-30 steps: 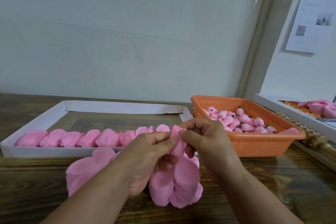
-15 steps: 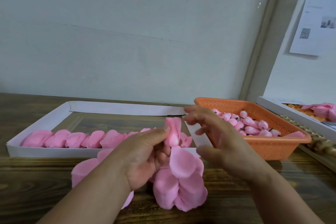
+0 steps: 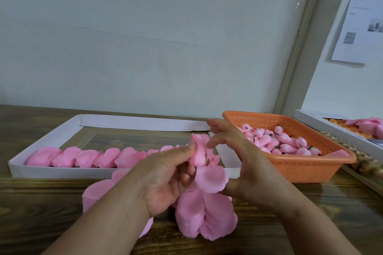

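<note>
In the head view, the left hand [image 3: 163,180] pinched the small pink fabric flower bud [image 3: 199,152] between its thumb and curled fingers, above the brown wooden table [image 3: 41,203]. A bunch of loose pink fabric petals [image 3: 207,217] hung down under the bud. The right hand [image 3: 248,170] was open with spread fingers and held nothing, its fingertips [image 3: 213,143] just beside the bud's right side.

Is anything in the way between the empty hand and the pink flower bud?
Nothing visible is. The open right hand sits right beside the bud that the left hand pinches, with only a petal hanging just below.
</note>
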### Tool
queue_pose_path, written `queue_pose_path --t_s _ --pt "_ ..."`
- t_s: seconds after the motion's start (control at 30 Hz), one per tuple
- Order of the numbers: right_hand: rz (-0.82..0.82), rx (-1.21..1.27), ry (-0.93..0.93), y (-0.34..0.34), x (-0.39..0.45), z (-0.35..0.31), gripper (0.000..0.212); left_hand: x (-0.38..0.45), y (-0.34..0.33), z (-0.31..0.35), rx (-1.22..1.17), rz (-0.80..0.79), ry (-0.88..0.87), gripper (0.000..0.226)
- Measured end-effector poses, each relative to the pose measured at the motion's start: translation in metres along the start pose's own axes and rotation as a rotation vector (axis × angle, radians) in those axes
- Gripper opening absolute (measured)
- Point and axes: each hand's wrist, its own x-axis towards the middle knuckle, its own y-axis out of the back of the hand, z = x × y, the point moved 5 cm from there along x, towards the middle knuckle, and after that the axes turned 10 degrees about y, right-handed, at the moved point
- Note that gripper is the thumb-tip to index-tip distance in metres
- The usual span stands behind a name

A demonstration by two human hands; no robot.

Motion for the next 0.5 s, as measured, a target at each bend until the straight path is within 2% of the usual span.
queue_pose_path --t_s 0.17,0.33,0.4,0.47,0.5 --pt "0.021 0.007 0.029 0.0015 -0.0001 -0.0010 0.048 -0.0013 -0.0013 -0.0022 0.029 -0.025 0.020 0.025" --pt "-0.008 0.050 0.046 -0.0004 0.0021 -0.0046 0.025 -0.0010 -0.0030 -0.0051 0.070 -0.018 0.044 0.034" --pt "0.008 0.116 0.035 -0.0008 0.0024 -0.0049 0.021 -0.0019 -0.0037 -0.0059 0.077 -0.030 0.056 0.026" --pt "0.036 0.199 0.007 -0.0009 0.0021 -0.0042 0.017 -0.0021 -0.0047 -0.0060 0.103 -0.036 0.056 0.008" --pt "0.052 0.232 -0.005 -0.0007 0.0019 -0.0036 0.015 -0.0008 -0.0038 -0.0060 0.131 -0.034 0.049 0.017"
